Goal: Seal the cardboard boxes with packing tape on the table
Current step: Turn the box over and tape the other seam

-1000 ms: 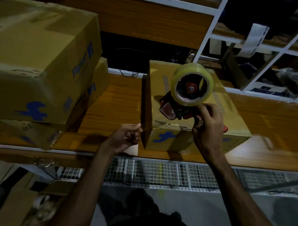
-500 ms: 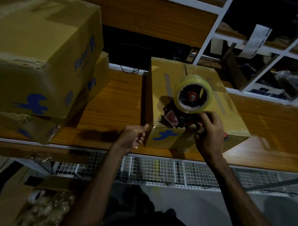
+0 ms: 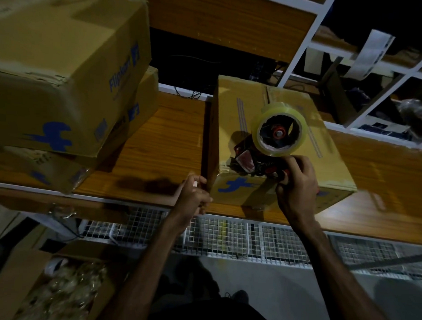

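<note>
Dim room. Wood-grain table [image 3: 162, 143] ran across, white wire mesh [image 3: 226, 234] under its front edge, white shelving [image 3: 366, 60] behind at right. Two stacked boxes [image 3: 64, 71] with blue logos sat on the table's left. Open carton [image 3: 21, 285] of crumpled clear wrap lay on the floor, lower left. The box [image 3: 278, 128] stood mid-table near the front edge, flaps closed, blue logo on the near face, tape strips along the top. Tape gun [image 3: 258, 159] with a clear roll [image 3: 279, 131] rested on the box's near top edge. Right hand [image 3: 297, 184] gripped the gun handle. Left hand [image 3: 194, 195] sat curled at the box's near left corner; what it pinched couldn't be told.
</note>
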`<state>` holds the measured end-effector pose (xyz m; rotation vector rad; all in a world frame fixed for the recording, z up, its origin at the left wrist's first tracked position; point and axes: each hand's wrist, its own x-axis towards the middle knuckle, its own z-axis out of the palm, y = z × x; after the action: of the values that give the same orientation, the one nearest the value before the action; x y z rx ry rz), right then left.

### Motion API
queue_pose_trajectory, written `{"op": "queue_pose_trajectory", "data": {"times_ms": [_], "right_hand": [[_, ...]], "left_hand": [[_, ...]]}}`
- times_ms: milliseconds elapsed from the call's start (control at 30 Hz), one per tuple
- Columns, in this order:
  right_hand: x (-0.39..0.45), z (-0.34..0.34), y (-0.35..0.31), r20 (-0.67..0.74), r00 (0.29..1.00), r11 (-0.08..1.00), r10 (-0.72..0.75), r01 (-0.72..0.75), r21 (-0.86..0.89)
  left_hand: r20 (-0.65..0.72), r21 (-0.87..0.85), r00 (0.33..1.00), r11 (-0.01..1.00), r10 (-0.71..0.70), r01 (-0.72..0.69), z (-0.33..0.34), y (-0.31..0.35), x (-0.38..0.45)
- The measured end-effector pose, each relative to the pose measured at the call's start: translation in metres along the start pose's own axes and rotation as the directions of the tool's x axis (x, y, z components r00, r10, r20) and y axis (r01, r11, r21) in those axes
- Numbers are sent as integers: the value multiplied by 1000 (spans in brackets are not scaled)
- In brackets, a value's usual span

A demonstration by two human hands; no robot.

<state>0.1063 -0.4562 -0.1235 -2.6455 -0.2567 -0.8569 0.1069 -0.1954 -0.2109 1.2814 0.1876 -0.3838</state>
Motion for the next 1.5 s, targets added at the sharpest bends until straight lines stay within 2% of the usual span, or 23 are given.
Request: {"op": "queue_pose_trajectory", "data": {"times_ms": [67, 100, 133, 167, 233, 267, 333, 533, 700, 800, 1067, 1267, 1367, 1433, 1500], "right_hand": [[0, -1, 0, 0, 1000, 1000, 0, 0, 4], [0, -1, 0, 3, 1000, 1000, 3, -3, 1], [0, -1, 0, 8, 1000, 1000, 6, -6, -1], [0, -1, 0, 11, 1000, 1000, 8, -8, 0], [0, -1, 0, 14, 1000, 1000, 10, -10, 1], [0, -1, 0, 15, 1000, 1000, 11, -11, 1], [0, -1, 1, 17, 1000, 1000, 10, -10, 6], [0, 0, 1, 20, 999, 999, 34, -35, 22], [-1, 0, 2, 17, 999, 999, 40, -41, 34], [0, 0, 2, 20, 999, 998, 38, -39, 44], [-1, 0, 3, 22, 999, 998, 41, -42, 50], [-3, 0, 3, 34, 998, 997, 50, -52, 51], [-3, -1, 3, 20, 999, 998, 28, -29, 55], [-3, -2, 3, 14, 1000, 998, 24, -25, 64], [-3, -2, 4, 15, 1000, 997, 24, -25, 66]], "left_hand": [[-114, 286, 989, 957, 90, -54, 6, -4, -8], [-207, 448, 952, 887, 226, -113, 12, -5, -13], [-257, 584, 880, 790, 399, -188, 18, -4, -17], [-245, 670, 792, 688, 559, -278, 23, -1, -20], [-139, 728, 660, 528, 739, -438, 28, 7, -19], [-91, 738, 625, 474, 775, -480, 30, 10, -16], [-51, 741, 591, 427, 805, -518, 33, 14, -11], [49, 753, 545, 328, 837, -570, 35, 19, -8], [161, 754, 588, 286, 793, -592, 29, 26, -4], [216, 773, 588, 232, 779, -590, 24, 32, -2], [164, 758, 566, 264, 808, -597, 24, 31, -9], [160, 718, 593, 320, 789, -618, 25, 15, -17], [34, 751, 577, 359, 816, -553, 29, 13, -24], [15, 787, 534, 319, 845, -528, 35, 19, -23], [81, 797, 496, 242, 865, -553, 41, 24, -16]]}}
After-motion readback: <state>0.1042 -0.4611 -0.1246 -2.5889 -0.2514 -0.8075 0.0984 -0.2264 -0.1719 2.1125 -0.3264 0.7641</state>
